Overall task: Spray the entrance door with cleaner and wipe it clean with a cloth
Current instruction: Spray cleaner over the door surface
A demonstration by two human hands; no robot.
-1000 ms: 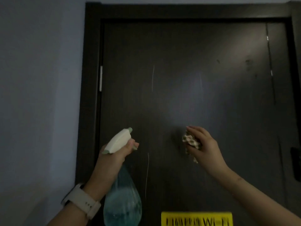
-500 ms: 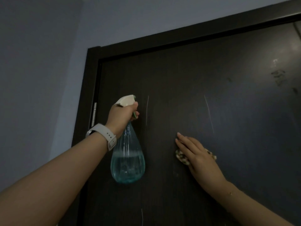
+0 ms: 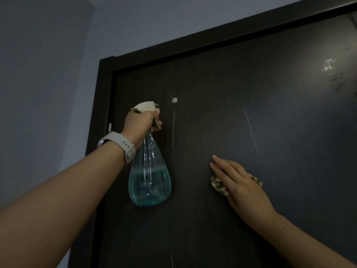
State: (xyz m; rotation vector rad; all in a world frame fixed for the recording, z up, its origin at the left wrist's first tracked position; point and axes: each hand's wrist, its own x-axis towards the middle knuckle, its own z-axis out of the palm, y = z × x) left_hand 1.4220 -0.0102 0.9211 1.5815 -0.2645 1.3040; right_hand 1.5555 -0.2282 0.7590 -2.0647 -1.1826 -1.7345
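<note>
Spraying looks underway: left hand grips the bottle, foam dots the door, right hand presses the cloth flat; most wiping remains.

Left hand raised, fingers curled in grip; right hand flat, fingers straight

Home entrance: dark door, plain wall.

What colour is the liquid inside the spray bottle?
Pale blue-green, in the spray bottle; seen in the head view.
</note>
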